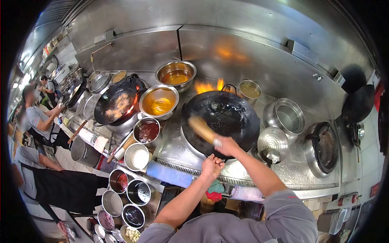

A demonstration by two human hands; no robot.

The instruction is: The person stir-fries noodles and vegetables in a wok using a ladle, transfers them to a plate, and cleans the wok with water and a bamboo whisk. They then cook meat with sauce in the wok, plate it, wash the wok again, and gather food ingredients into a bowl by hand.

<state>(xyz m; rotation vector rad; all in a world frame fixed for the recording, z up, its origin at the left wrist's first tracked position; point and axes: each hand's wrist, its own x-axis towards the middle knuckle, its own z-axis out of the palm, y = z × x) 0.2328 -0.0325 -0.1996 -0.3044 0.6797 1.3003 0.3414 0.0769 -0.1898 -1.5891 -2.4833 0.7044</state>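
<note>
A large black wok (243, 121) sits on the burner in front of me, with flames behind its far rim. My right hand (228, 146) is closed round the handle end of a bamboo brush (201, 128), whose bristles lie over the left part of the wok. At the wok's near edge my left hand (212, 166) is closed on the small wok handle (211, 157). Some liquid shines on the wok's dark inner surface.
Left are a second wok with food (117, 105), bowls of amber liquid (161, 106), a red sauce pot (146, 130) and several seasoning pots. Right are a perforated ladle (272, 142), a metal pot (289, 116) and another wok (325, 148). Other people stand at far left.
</note>
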